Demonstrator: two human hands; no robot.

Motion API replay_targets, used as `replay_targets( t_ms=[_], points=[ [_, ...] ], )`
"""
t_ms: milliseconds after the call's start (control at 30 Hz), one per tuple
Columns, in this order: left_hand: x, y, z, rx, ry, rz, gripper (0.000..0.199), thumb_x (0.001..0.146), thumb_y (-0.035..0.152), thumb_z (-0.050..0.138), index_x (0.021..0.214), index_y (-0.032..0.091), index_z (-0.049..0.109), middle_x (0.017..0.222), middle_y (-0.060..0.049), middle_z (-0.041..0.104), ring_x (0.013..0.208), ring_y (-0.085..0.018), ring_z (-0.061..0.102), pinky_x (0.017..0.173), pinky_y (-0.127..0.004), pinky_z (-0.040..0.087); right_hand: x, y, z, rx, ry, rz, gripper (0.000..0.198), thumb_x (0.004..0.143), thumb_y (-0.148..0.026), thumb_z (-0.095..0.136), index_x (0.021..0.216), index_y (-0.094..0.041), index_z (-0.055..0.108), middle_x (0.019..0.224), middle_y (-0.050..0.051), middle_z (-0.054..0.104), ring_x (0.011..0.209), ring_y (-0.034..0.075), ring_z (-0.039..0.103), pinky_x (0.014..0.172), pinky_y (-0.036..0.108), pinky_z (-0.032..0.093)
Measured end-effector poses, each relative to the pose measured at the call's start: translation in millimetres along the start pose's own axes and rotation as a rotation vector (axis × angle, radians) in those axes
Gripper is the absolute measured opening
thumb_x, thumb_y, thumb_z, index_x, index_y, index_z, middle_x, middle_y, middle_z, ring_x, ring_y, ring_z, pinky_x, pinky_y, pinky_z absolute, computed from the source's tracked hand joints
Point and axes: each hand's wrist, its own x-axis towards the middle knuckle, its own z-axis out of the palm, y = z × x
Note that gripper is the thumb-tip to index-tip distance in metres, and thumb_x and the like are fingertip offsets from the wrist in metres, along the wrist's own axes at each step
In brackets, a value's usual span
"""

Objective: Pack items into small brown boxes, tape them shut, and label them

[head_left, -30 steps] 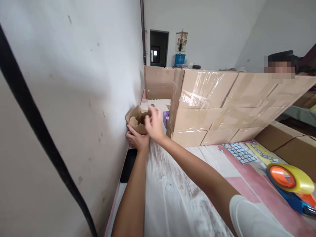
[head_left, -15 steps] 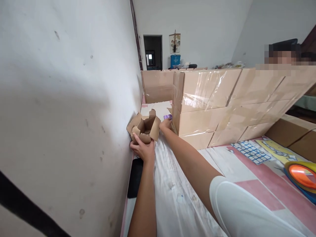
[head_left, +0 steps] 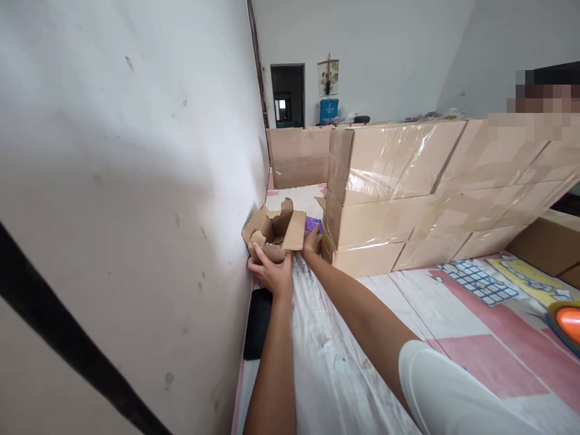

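Observation:
A small open cardboard box (head_left: 272,232) with torn, raised flaps sits against the wall at the middle of the view. My left hand (head_left: 273,272) grips its near side, thumb over the rim and fingers round the outside. My right hand (head_left: 312,240) is just right of the box, in the gap beside the stacked cartons. Its fingers are closed on a small purple packet (head_left: 312,225), which is partly hidden by the hand and a box flap. What the packet is cannot be made out.
Large taped cartons (head_left: 385,223) form a wall on the right, with another carton (head_left: 299,157) behind. A black flat object (head_left: 258,323) lies along the white wall (head_left: 136,241). Tape rolls (head_left: 566,326) rest on the patterned sheet at right. Behind the cartons, part of a person shows.
The purple packet now shows more and stands higher beside the box, my right hand on it. The right flap of the box has shifted outward. My left hand keeps its hold. The view has turned slightly left.

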Motion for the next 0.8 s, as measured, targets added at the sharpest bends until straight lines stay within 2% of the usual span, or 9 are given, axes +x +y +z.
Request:
replay_targets(
  t_ms=[100,200,300,367,433,533,633,733,800],
  points=[
    [1.7,4.6,-4.4,-0.004,-0.005,-0.05,0.105,0.072,0.056,0.076,0.158,0.03,0.021,0.133,-0.015,0.033,0.118,-0.039,0.052,0.097,-0.053,0.049,-25.6,6.1,-14.6,-0.001,-0.039,-0.001,0.066,0.085,-0.026,0.059,0.146,-0.01,0.043,0.141,0.022,0.054,0.132,0.031,0.053,0.11,0.041,0.042],
    [3.7,8.2,-10.2,-0.019,-0.025,-0.076,0.104,0.07,0.05,0.079,0.156,0.032,0.024,0.132,-0.014,0.034,0.117,-0.039,0.052,0.096,-0.055,0.049,-57.9,12.8,-36.9,-0.004,-0.112,-0.079,0.056,0.085,-0.018,0.054,0.141,-0.016,0.048,0.141,0.015,0.054,0.134,0.023,0.052,0.113,0.032,0.039],
    [4.5,11.0,-15.5,-0.021,-0.035,-0.071,0.104,0.068,0.046,0.081,0.155,0.033,0.026,0.13,-0.013,0.035,0.115,-0.038,0.054,0.096,-0.055,0.05,-75.3,9.5,-53.3,-0.033,-0.201,-0.084,0.058,0.085,-0.027,0.06,0.141,-0.017,0.048,0.146,0.017,0.048,0.134,0.027,0.052,0.11,0.033,0.042],
    [4.7,13.2,-18.1,-0.007,-0.02,-0.063,0.104,0.068,0.046,0.081,0.155,0.032,0.026,0.13,-0.013,0.034,0.117,-0.038,0.053,0.096,-0.055,0.05,-73.2,0.3,-57.6,-0.073,-0.25,-0.034,0.066,0.085,-0.038,0.063,0.142,-0.008,0.046,0.151,0.026,0.039,0.135,0.035,0.05,0.109,0.04,0.044],
    [4.7,15.3,-18.8,0.008,0.0,-0.047,0.104,0.068,0.046,0.081,0.155,0.033,0.027,0.131,-0.013,0.034,0.118,-0.038,0.052,0.096,-0.054,0.05,-63.1,-11.2,-57.6,-0.131,-0.288,0.005,0.077,0.083,-0.043,0.066,0.144,-0.002,0.042,0.158,0.033,0.025,0.14,0.043,0.041,0.109,0.049,0.041],
    [3.8,16.5,-16.2,0.013,0.015,-0.023,0.102,0.068,0.047,0.08,0.154,0.033,0.028,0.13,-0.013,0.035,0.117,-0.037,0.053,0.095,-0.052,0.05,-45.1,-23.7,-53.6,-0.237,-0.35,-0.027,0.086,0.078,-0.034,0.074,0.152,-0.012,0.036,0.167,0.027,0.009,0.15,0.045,0.021,0.112,0.058,0.034],
    [1.9,13.7,-11.6,-0.003,0.015,-0.018,0.101,0.069,0.05,0.08,0.155,0.031,0.029,0.129,-0.014,0.036,0.114,-0.037,0.054,0.092,-0.053,0.051,-33.4,-26.6,-47.3,-0.347,-0.402,-0.063,0.084,0.08,-0.031,0.073,0.155,-0.028,0.035,0.17,0.017,0.008,0.151,0.045,0.015,0.108,0.064,0.034],
    [0.8,7.1,-8.4,-0.016,0.011,-0.001,0.103,0.068,0.052,0.08,0.155,0.03,0.03,0.129,-0.014,0.038,0.115,-0.037,0.054,0.096,-0.054,0.05,-26.6,-25.2,-39.9,-0.443,-0.417,-0.084,0.068,0.088,-0.037,0.064,0.152,-0.029,0.043,0.169,0.015,0.008,0.151,0.047,0.014,0.106,0.067,0.036],
    [1.4,2.7,-7.3,-0.013,0.01,0.008,0.103,0.068,0.054,0.08,0.155,0.03,0.028,0.13,-0.013,0.038,0.116,-0.036,0.054,0.098,-0.053,0.049,-22.7,-25.3,-35.6,-0.496,-0.423,-0.116,0.058,0.093,-0.034,0.057,0.15,-0.025,0.048,0.168,0.017,0.01,0.151,0.047,0.01,0.106,0.069,0.035]
  ],
)
